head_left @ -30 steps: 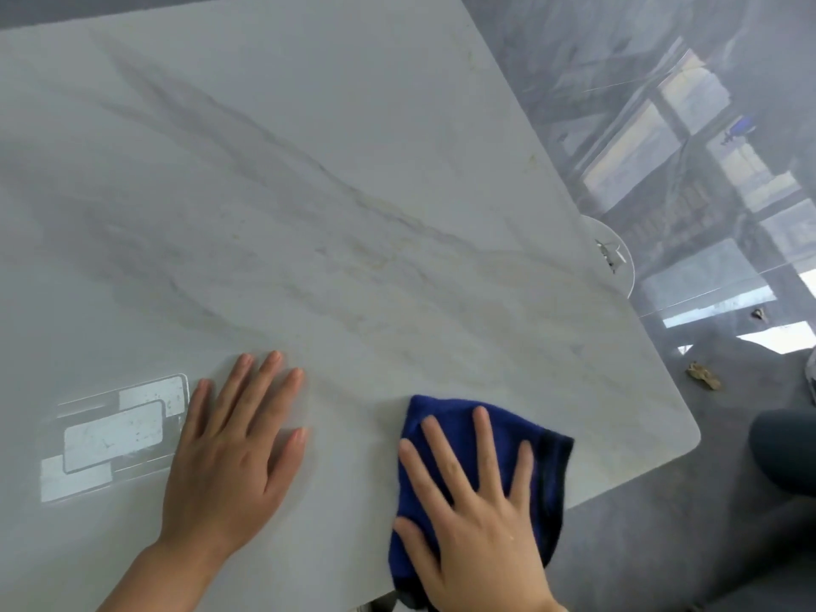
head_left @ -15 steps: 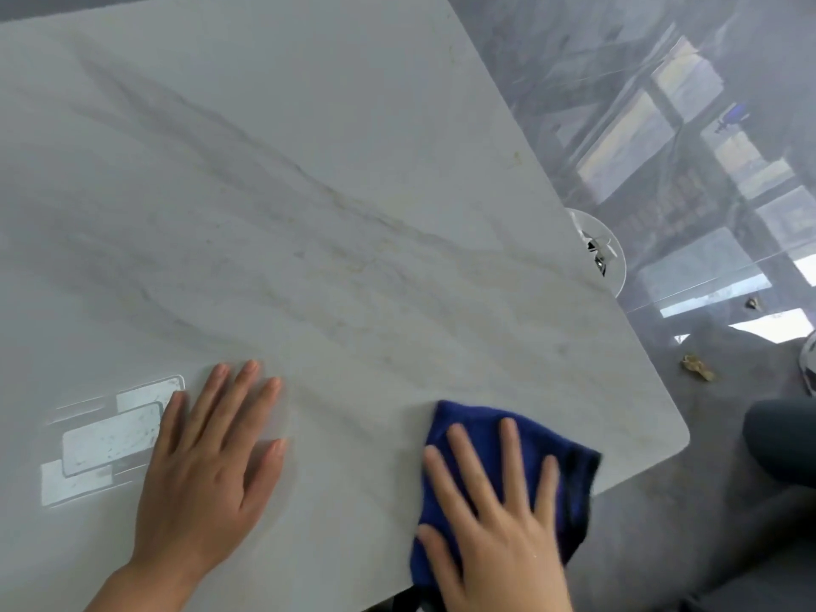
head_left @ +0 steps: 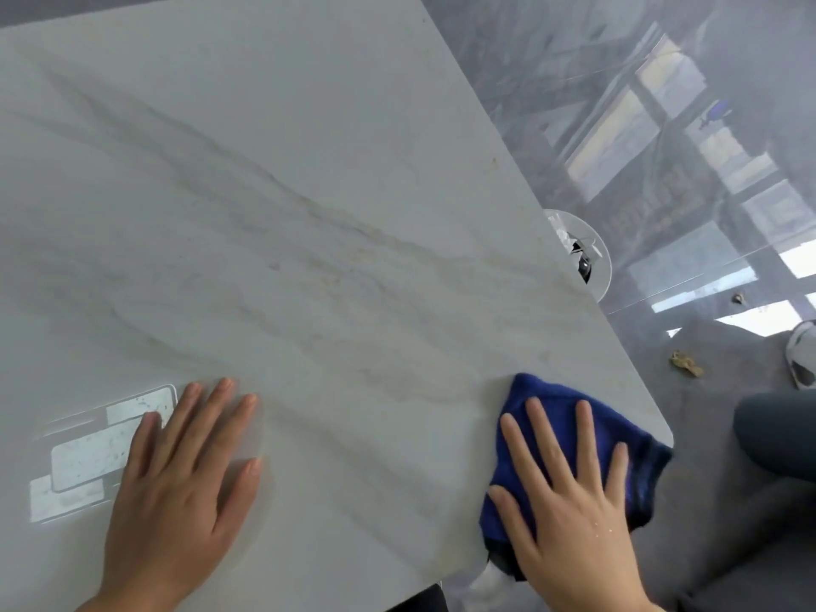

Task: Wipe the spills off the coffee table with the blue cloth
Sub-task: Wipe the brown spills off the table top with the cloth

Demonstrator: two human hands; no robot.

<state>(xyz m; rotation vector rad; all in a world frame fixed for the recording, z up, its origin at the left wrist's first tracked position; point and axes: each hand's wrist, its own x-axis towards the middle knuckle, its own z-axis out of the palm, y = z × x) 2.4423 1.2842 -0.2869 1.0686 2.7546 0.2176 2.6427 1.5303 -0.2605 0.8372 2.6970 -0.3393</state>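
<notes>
A single head-worn wide-angle view looks steeply down from close above the coffee table, whose near corner sits at four o'clock, floor toward two o'clock.

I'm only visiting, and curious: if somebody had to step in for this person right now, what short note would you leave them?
Right hand: flat, fingers spread, pressing the blue cloth onto the coffee table at its near right corner; the cloth's edge hangs past the rim.
Left hand: flat on the bare top, bracing, holding nothing.
Done: cannot tell; no wet spill shows clearly.
Left: faint yellowish marks remain along the middle veins; wipe there, then the far side.
</notes>
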